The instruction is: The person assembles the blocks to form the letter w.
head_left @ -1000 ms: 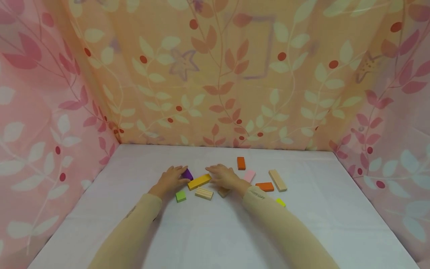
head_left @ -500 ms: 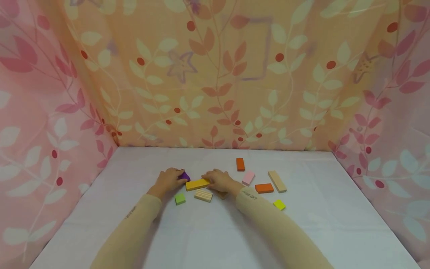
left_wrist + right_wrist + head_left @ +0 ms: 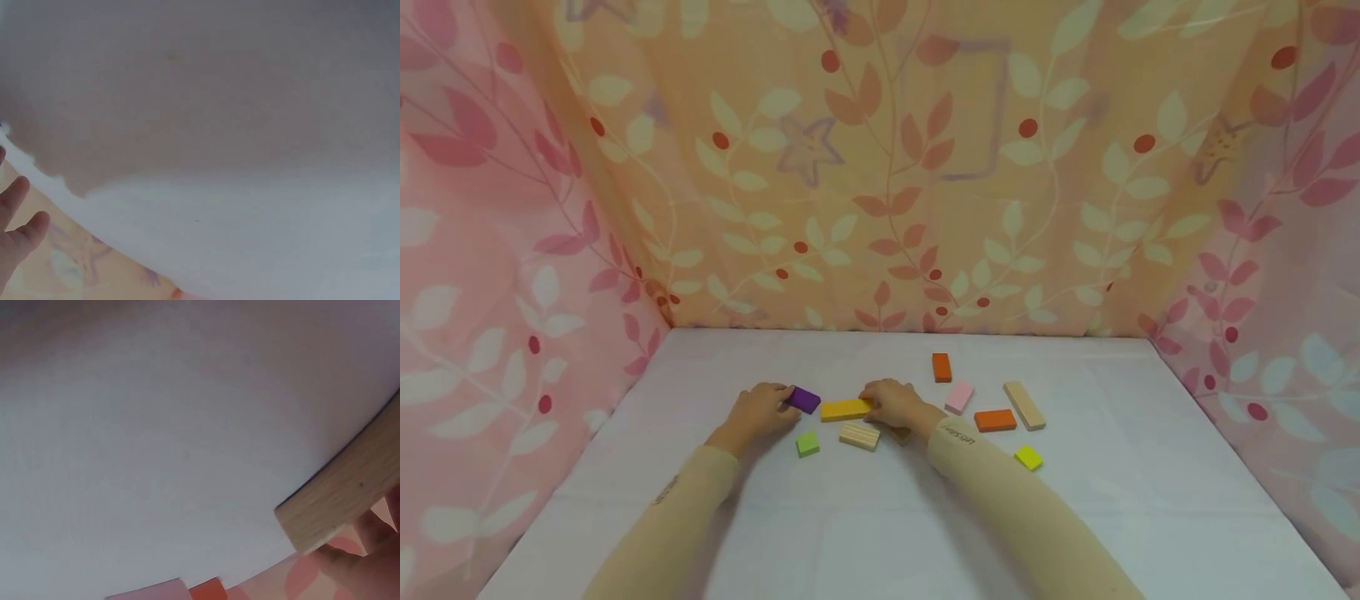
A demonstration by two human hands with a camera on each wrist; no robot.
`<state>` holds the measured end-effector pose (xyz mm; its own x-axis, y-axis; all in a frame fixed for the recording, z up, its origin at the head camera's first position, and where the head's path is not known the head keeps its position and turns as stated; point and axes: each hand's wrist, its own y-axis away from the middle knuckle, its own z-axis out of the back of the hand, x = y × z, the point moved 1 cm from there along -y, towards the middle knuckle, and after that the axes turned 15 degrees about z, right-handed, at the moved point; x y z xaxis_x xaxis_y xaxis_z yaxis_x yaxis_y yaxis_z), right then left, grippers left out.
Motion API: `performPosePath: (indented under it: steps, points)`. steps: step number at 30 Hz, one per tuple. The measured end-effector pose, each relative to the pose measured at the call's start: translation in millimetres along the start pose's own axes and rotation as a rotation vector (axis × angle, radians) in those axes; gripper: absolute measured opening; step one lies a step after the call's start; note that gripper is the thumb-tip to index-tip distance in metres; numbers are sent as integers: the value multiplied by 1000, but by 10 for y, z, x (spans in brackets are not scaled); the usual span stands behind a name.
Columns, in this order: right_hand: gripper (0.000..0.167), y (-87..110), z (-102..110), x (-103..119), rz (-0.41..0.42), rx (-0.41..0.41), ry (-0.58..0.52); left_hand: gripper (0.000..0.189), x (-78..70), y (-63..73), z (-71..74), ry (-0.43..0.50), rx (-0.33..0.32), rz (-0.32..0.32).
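My left hand (image 3: 763,410) pinches the left end of a purple block (image 3: 805,399) between thumb and fingers. In the left wrist view only a few fingertips (image 3: 34,231) of it show at the left edge; the block is out of sight there. My right hand (image 3: 895,403) grips the right end of a long yellow-orange block (image 3: 844,410), covering that end. Beneath the right palm lies a plain wooden block (image 3: 901,434), partly hidden; a wooden block (image 3: 337,494) also shows close up beside the fingers in the right wrist view. A striped wooden block (image 3: 859,437) and a light green block (image 3: 807,443) lie nearer the wrists.
Right of the hands lie a pink block (image 3: 959,397), an orange block (image 3: 995,420), a long wooden block (image 3: 1024,406) and a bright yellow block (image 3: 1028,457). Farther back is another orange block (image 3: 942,367). Patterned cloth walls (image 3: 880,208) enclose the white table (image 3: 880,533).
My left hand has drawn back a little to the left, turning the purple block and moving it away from the yellow-orange one. The right hand has come down onto the yellow-orange block, which has turned slightly.
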<state>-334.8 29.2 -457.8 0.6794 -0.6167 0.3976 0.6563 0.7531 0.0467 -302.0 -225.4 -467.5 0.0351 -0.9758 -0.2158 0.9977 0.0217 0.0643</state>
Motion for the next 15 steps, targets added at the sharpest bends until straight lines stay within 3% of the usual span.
performPosePath:
  steps: [6, 15]
  points:
    - [39, 14, 8, 13, -26, 3, 13, 52, -65, -32, 2, -51, 29, -94]
    - [40, 19, -2, -10, -34, -9, 20, 35, -59, -38, -16, -77, -67, -116]
